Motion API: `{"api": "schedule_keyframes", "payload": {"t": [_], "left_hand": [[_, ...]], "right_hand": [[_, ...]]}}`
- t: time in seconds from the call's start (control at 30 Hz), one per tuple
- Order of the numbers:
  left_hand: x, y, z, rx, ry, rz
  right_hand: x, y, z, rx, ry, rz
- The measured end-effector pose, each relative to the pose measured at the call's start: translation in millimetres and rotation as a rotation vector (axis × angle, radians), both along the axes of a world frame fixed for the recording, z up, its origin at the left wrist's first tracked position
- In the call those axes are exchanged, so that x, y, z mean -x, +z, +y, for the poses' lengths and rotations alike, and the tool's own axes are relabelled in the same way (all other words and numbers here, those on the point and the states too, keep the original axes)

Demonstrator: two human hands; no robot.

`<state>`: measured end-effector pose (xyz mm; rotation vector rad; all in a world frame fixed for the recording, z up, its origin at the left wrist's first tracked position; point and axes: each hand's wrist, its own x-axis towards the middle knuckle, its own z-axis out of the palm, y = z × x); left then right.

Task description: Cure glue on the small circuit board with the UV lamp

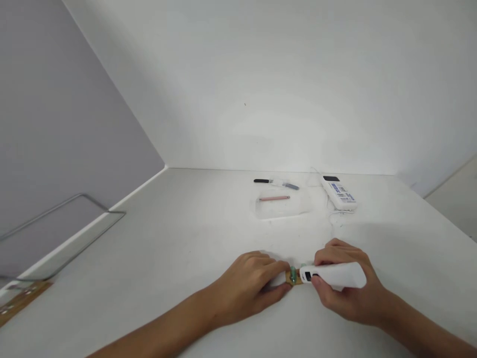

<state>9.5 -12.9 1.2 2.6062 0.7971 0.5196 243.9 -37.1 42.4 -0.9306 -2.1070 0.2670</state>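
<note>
My right hand [354, 293] is closed around a white handheld device [337, 275] with a rounded end and small black parts near its narrow tip. That tip points left and is over or against a small tan piece [297, 281] bearing glossy green bits [292, 274]. My left hand [253, 283] pinches the tan piece between thumb and fingers from the left. Something whitish [276, 281] shows between those fingers, its kind unclear. Whether the device touches the green bits cannot be made out.
Further back lie a clear tray [283, 213], a pink pen-like stick [275, 198], a dark-ended pen-like tool [276, 183] and a white printed block [339, 193] with a thin white cable. At left are a bent metal wire frame [80, 195] and a brown strip [24, 302].
</note>
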Motion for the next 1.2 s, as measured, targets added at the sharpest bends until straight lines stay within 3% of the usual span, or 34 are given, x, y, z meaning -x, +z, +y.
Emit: {"api": "schedule_keyframes", "payload": {"t": [0.33, 0.7, 0.93, 1.03, 1.2], "left_hand": [[1, -2.2, -1, 0.005, -0.022, 0.000], [-2, -0.4, -2, 0.038, -0.019, -0.032], [-2, -2.9, -3, 0.076, -0.032, -0.093], [-1, -1.4, -4, 0.092, -0.053, -0.085], [-1, 0.2, -4, 0.056, -0.074, -0.039]], "right_hand": [[0, 3.4, -4, 0.126, -0.034, 0.128], [1, 1.3, -2, 0.134, -0.030, 0.111], [5, -0.9, -2, 0.010, 0.025, 0.246], [5, -1.0, -3, 0.175, 0.047, 0.154], [1, -8.3, -2, 0.341, 0.011, 0.257]]}}
